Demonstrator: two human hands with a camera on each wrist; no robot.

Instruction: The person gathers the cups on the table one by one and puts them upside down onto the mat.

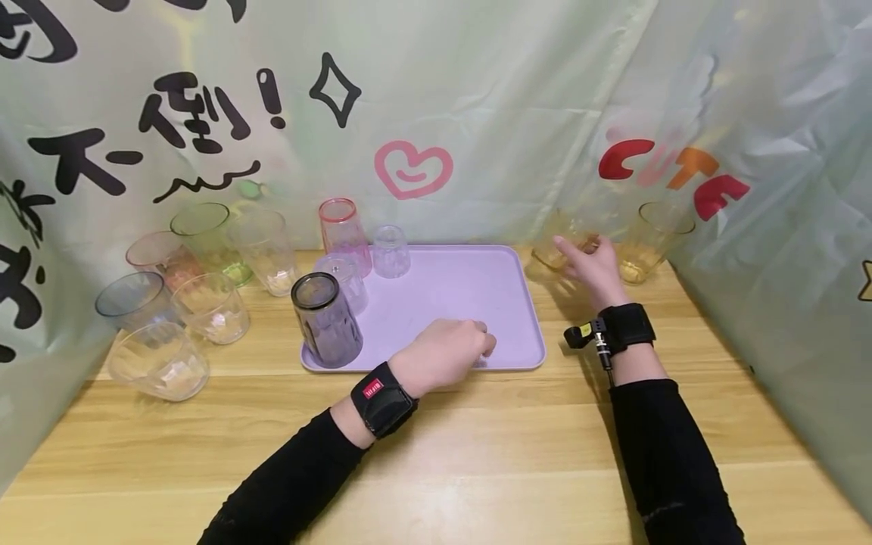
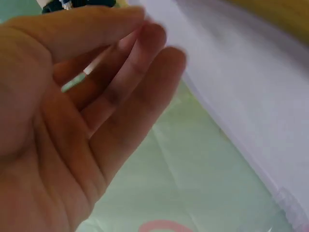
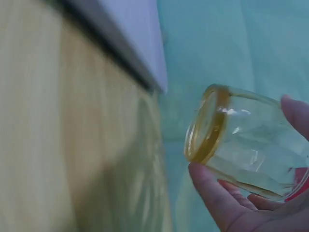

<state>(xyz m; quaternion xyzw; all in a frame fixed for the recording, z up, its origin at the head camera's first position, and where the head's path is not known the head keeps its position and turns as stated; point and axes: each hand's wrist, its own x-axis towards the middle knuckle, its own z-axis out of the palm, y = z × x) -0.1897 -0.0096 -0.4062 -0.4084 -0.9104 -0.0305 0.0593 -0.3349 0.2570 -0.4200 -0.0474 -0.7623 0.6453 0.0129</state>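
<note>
Gripping yellow glass (image 3: 241, 140) with right hand (image 1: 594, 271), you're risking slip if grip's loosening, knock if swinging toward amber glass (image 1: 640, 253); left hand (image 1: 443, 352) is hanging empty, relaxed, above tray (image 1: 463, 288).

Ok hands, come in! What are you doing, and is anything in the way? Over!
Left hand holding nothing, over the tray's front edge. Right hand gripping a yellow glass, right of the tray. Four glasses taking up its left side.

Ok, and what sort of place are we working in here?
Probably a makeshift recording booth, though I can't be sure: printed backdrop sheeting stands behind and on both sides of a wood-grain table, and a small camera sits on a black wrist strap.
</note>
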